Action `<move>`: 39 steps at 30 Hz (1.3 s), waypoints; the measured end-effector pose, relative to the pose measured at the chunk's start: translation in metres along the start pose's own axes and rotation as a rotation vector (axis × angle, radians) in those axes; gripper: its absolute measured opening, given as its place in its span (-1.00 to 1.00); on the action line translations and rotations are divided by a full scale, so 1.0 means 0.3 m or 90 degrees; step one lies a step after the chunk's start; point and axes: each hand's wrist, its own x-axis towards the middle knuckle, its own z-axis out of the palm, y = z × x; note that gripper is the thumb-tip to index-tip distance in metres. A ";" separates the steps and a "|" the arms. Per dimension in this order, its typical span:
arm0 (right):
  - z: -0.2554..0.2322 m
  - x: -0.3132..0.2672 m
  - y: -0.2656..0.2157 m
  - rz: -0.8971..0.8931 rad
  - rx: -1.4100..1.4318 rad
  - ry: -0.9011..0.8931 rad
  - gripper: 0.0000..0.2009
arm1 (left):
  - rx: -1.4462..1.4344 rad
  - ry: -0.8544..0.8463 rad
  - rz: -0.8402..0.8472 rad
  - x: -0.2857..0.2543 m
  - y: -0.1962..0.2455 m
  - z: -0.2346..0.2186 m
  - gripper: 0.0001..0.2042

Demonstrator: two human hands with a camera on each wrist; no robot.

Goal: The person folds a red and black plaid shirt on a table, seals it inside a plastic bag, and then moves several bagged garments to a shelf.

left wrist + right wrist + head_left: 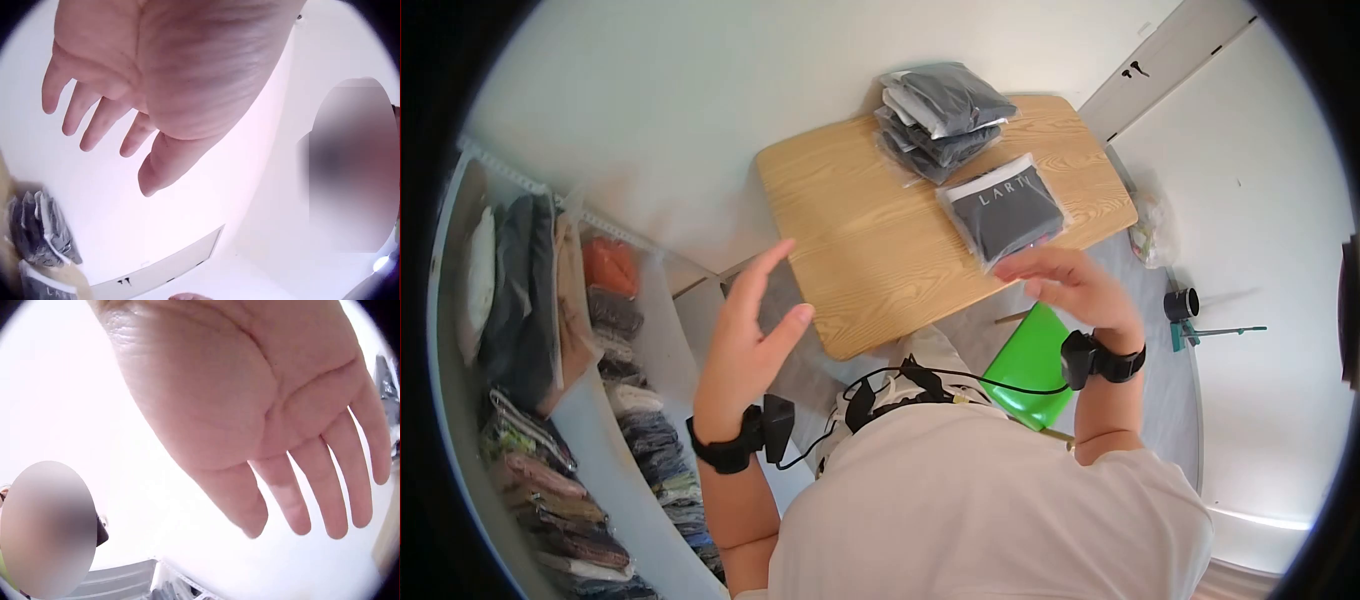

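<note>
My left hand (745,345) is raised in the air left of the wooden table (850,240), fingers extended and thumb apart, holding nothing. In the left wrist view the palm (169,69) shows with relaxed fingers. My right hand (1080,285) hovers by the table's near edge, close to a bagged dark garment (1008,212) with a white band and lettering; whether it touches the bag is unclear. The right wrist view shows that palm (250,394) bare, fingers spread a little. Behind the garment stands a pile of bagged dark clothes (945,110).
Shelves (580,420) at the left hold many folded, bagged garments. A green stool (1030,370) stands under the table's near right side. On the floor at the right are a black bin (1180,304) and a plastic bag (1150,232). A cable (960,375) runs between the wrist cameras.
</note>
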 end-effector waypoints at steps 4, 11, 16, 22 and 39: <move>-0.360 0.134 0.143 0.077 0.077 0.107 -0.68 | -0.058 -0.104 -0.086 0.284 -0.088 0.225 -0.41; -1.015 0.636 0.538 0.222 0.142 0.208 -0.53 | -0.221 -0.079 -0.227 0.849 -0.383 0.668 -0.26; -1.202 0.975 0.822 0.314 0.160 0.182 -0.33 | -0.264 -0.061 -0.445 1.123 -0.496 0.872 -0.15; -1.232 1.224 1.161 0.423 0.014 0.189 -0.22 | -0.366 -0.006 -0.538 1.263 -0.622 1.015 -0.05; -1.178 1.328 1.331 0.437 0.496 -0.082 -0.30 | -0.875 0.202 -0.545 1.371 -0.897 1.129 -0.50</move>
